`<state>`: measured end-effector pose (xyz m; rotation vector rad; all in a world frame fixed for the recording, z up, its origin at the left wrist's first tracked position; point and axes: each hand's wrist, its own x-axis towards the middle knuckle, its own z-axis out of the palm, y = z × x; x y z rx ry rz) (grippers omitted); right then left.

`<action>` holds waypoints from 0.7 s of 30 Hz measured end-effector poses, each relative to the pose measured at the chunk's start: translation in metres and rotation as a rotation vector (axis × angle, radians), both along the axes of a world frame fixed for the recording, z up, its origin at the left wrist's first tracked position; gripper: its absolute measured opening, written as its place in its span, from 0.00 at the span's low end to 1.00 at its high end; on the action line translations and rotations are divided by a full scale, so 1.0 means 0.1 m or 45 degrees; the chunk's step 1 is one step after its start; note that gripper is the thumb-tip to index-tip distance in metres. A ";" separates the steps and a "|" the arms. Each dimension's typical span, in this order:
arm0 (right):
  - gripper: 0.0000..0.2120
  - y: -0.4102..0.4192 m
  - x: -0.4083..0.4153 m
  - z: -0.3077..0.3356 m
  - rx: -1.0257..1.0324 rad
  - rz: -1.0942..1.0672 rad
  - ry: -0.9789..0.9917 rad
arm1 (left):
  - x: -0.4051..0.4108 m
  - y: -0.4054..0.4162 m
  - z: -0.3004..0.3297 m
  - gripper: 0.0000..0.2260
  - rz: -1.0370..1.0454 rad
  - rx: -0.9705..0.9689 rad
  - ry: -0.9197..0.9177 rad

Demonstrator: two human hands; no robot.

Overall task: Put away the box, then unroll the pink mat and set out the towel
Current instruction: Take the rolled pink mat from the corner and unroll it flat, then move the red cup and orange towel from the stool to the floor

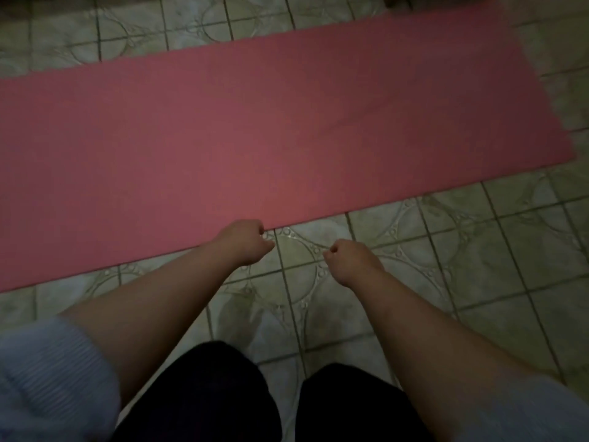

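The pink mat (255, 129) lies unrolled and flat on the tiled floor (478, 250), running slantwise across the view from the left edge, where it is cut off by the frame, to its short end at the upper right. Its near long edge passes just in front of the person's hands. The left hand (243, 244) hangs over that near edge, fingers curled into a loose fist with the knuckles at the mat's border; whether it touches the mat or only hovers above it cannot be told (the picture is dim and somewhat blurred). It holds nothing that can be seen. The right hand (349, 260) is likewise curled shut and empty, over bare tile just beside the mat's edge and near the left hand, the two apart with a strip of floor between them. Both forearms reach forward and down from the bottom corners of the view, with pale ribbed sleeves (54, 378) pushed up toward the elbows. Below and between the arms are the person's legs in dark trousers (216, 393), over the tiles on the near side of the mat. The floor tiles are pale with a raised pattern of arcs and small circles, separated by dark grout lines.
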<state>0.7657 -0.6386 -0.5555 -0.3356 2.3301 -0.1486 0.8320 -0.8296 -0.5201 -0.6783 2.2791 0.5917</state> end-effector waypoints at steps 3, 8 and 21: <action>0.22 0.23 0.24 0.72 0.021 -0.039 -0.076 | 0.14 0.21 0.66 0.23 -0.025 0.026 -0.036; 0.20 0.54 0.52 2.02 0.024 -0.070 -0.101 | 0.37 0.51 1.83 0.23 -0.128 0.030 -0.067; 0.22 1.10 0.87 4.50 -0.032 -0.291 0.012 | 0.36 1.06 4.12 0.25 -0.252 0.105 0.036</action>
